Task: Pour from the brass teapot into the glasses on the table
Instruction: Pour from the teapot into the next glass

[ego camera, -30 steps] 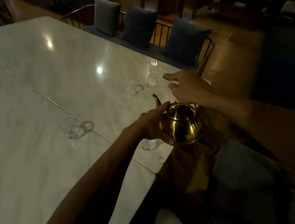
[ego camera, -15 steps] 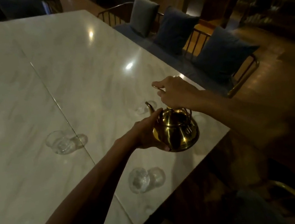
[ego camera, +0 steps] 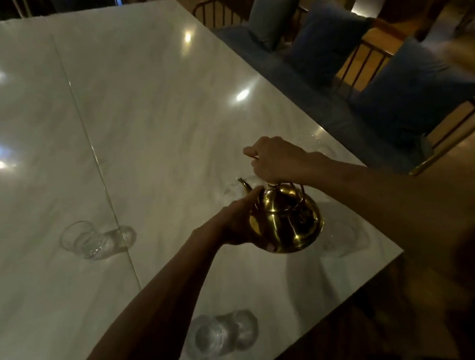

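The brass teapot (ego camera: 286, 223) hangs above the white marble table (ego camera: 145, 116), near its right edge. My right hand (ego camera: 277, 159) grips its handle from above. My left hand (ego camera: 237, 221) presses against the pot's left side, just below the spout. The spout points away from me toward a faint clear glass (ego camera: 231, 188). Another clear glass (ego camera: 81, 240) stands to the left by the table's seam. A third glass (ego camera: 208, 339) stands close to the near edge. A blurred glass (ego camera: 337, 239) shows just right of the pot.
A bench with a metal frame (ego camera: 449, 134) and blue-grey cushions (ego camera: 329, 38) runs along the table's right side. A seam (ego camera: 95, 157) splits the tabletop lengthwise. Wooden floor lies beyond the bench. The room is dim, with lamp glare on the marble.
The view has swung over the table. The teapot, held by both hands, has moved from beyond the table's corner to above the tabletop, and the near glass now shows in full.
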Motion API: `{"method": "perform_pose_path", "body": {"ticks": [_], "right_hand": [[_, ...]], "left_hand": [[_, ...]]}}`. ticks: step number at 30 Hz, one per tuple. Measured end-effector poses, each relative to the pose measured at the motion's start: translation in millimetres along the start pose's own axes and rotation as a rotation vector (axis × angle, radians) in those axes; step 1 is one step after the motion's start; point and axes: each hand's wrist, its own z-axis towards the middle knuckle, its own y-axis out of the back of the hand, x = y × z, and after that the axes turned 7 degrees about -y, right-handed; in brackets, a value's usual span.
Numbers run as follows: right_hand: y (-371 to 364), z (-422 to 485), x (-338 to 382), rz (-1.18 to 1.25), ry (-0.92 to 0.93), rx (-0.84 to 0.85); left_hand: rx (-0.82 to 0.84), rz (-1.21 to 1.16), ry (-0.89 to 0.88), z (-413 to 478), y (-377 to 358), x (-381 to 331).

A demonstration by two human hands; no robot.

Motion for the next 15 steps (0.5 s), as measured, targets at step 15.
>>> {"method": "perform_pose_path", "body": {"ticks": [15], "right_hand": [[13, 62, 0, -0.127, 0.027, 0.112]], "left_hand": [[-0.04, -0.149, 0.025, 39, 11, 13]]}}
